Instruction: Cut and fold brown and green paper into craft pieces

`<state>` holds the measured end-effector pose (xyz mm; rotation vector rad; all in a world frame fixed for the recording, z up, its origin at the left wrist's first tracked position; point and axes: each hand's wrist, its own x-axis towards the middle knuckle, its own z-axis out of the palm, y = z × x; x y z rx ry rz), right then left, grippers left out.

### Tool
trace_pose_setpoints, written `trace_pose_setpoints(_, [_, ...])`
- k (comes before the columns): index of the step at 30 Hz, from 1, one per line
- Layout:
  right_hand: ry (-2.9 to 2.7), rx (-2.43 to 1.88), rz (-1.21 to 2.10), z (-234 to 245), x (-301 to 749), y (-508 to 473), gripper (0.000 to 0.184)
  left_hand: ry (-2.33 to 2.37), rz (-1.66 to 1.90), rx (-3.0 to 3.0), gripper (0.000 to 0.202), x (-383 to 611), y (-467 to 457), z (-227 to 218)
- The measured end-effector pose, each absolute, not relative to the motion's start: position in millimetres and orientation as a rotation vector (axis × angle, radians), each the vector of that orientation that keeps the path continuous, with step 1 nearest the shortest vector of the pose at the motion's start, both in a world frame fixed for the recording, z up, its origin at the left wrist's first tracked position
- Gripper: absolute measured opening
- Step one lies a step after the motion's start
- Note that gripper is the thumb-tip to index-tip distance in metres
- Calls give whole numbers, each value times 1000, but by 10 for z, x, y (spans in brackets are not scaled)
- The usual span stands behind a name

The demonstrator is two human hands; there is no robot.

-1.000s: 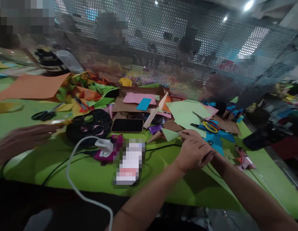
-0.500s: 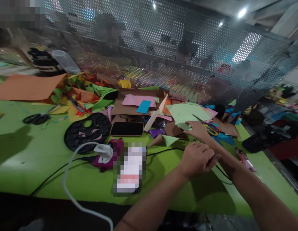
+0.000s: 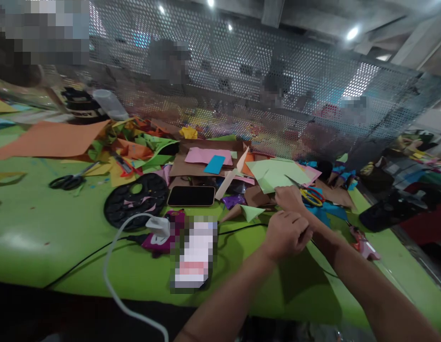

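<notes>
My left hand point(image 3: 287, 233) hovers above the front of the green table, closed with its fingers curled; anything inside it is hidden. Beyond it, my right hand point(image 3: 288, 197) is also closed, at the near edge of a light green paper sheet point(image 3: 277, 171). What its fingers may hold does not show. Scissors with yellow and red handles point(image 3: 313, 196) lie just right of my right hand, over blue paper point(image 3: 322, 216). To its left are a folded light green paper piece point(image 3: 251, 212) and a brown paper scrap point(image 3: 258, 195).
A phone with a dark screen point(image 3: 192, 195), a black palette point(image 3: 135, 213) and a purple power adapter point(image 3: 158, 240) with a white cable lie left. Black scissors point(image 3: 68, 181) rest farther left. A black bottle point(image 3: 382, 214) lies at right. A perforated metal screen point(image 3: 223, 71) stands behind.
My right hand's fingers, stretched towards the papers before, are now curled in. My left hand has shifted slightly left and stays closed. The camera view has tilted up a little.
</notes>
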<state>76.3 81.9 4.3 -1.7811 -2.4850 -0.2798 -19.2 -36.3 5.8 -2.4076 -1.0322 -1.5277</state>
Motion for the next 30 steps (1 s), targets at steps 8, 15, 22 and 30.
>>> trace_pose_setpoints(8, [-2012,-1733,-240,498,938,811,30,-1352,-1825,-2253,37,-430,-237,139])
trace_pose_setpoints(15, [-1579,-1038,491,809,1292,174,32,-1379,-2402,-1594,41,-720,-152,218])
trace_pose_setpoints(22, [-1876,-1017,645,581,1643,-647,23,-1401,-1964,-2098,70,-821,-924,104])
trace_pose_setpoints(30, [-2081,-1098,769,-100,1790,-874,17,-1413,-1097,-2846,43,-812,-1719,-389])
